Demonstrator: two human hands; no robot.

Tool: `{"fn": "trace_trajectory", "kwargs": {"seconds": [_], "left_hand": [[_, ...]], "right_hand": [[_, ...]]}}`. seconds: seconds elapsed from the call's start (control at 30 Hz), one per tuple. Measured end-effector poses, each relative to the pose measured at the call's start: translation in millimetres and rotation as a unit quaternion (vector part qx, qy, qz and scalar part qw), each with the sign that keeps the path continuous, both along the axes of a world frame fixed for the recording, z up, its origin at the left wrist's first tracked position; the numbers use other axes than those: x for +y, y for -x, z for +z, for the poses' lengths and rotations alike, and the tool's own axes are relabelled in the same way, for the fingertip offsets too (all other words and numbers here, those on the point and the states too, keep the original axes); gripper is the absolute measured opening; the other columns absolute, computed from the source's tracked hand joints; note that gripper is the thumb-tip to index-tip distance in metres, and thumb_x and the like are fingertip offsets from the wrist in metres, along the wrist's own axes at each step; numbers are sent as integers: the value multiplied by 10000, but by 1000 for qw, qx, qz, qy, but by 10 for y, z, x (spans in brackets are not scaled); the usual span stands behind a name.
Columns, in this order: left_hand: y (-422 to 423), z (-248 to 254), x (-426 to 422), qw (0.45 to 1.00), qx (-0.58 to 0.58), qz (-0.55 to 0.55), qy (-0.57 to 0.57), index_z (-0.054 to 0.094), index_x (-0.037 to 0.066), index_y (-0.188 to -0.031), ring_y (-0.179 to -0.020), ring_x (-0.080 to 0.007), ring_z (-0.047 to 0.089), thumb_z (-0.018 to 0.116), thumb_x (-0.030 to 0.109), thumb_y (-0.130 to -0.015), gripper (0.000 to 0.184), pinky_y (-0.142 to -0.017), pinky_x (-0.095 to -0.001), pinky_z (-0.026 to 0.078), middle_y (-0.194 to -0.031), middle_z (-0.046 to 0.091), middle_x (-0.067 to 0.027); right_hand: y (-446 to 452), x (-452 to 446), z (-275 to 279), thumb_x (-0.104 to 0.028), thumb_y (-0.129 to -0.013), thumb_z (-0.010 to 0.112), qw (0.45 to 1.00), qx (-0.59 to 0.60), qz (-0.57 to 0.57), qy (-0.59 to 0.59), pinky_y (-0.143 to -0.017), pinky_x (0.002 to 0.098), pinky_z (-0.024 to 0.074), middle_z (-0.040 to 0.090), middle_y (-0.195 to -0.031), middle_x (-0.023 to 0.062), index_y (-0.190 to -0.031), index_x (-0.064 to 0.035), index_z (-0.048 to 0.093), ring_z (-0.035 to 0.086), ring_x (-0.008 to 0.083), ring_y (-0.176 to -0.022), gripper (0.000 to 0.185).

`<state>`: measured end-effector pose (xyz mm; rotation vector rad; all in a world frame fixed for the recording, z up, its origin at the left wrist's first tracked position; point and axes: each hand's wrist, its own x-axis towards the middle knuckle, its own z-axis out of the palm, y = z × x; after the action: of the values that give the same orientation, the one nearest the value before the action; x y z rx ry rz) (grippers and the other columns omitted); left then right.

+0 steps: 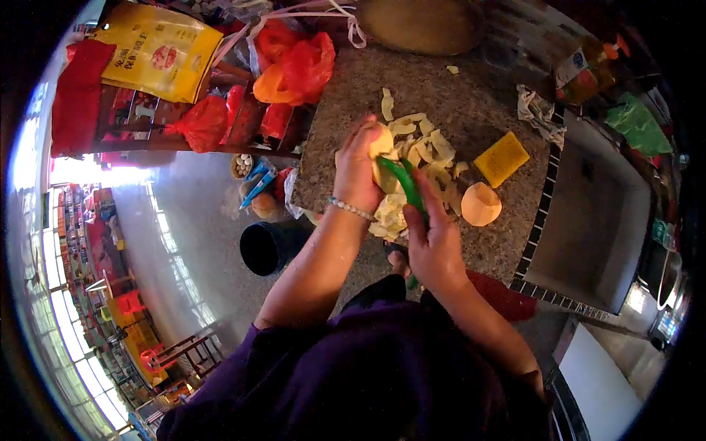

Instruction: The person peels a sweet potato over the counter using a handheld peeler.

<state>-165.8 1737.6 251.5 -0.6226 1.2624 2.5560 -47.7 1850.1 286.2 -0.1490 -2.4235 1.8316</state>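
Note:
My left hand, with a beaded bracelet at the wrist, is closed round a pale yellow fruit or vegetable, its kind unclear. In my right hand is a green-handled peeler, whose head lies against the pale piece; its blade is hard to make out. Pale yellow peelings are strewn over the speckled counter beside and below my hands. Right of them sits a rounded, pale orange piece, close to a yellow scouring sponge.
A sink with a tiled rim lies to the right. Crumpled wrapping and a pump bottle stand near it. Red plastic bags hang at the upper left. A dark bucket is on the floor.

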Motion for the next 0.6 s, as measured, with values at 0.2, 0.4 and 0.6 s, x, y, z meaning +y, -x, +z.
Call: {"fn": "trace_trajectory", "kwargs": {"seconds": [0.2, 0.4, 0.6], "left_hand": [[-93, -45, 82, 999, -46, 14, 4, 579, 26, -1078, -880, -181, 571, 643, 124, -811, 292, -736, -322, 495, -998, 581, -58], [-175, -69, 113, 998, -62, 29, 14, 545, 76, -1065, -835, -189, 576, 663, 158, -816, 288, -660, -344, 504, -964, 568, -56], [-93, 229, -109, 994, -39, 55, -81, 560, 109, -931, -801, -216, 570, 648, 271, -832, 209, -751, -386, 479, -854, 583, -54]], "right_hand": [[-169, 43, -61, -70, -914, 519, 998, 49, -36, -10, -722, 395, 501, 592, -1029, 306, -1358, -33, 376, 616, 420, -924, 467], [-134, 92, -221, -133, -953, 493, 989, -79, -28, 121, -596, 247, 446, 576, -907, 106, -1339, -50, 401, 549, 163, -686, 406], [-188, 234, 46, -257, -932, 549, 843, -224, -116, 476, -390, 234, 306, 460, -693, 11, -1163, -83, 527, 375, 74, -444, 290]]}}
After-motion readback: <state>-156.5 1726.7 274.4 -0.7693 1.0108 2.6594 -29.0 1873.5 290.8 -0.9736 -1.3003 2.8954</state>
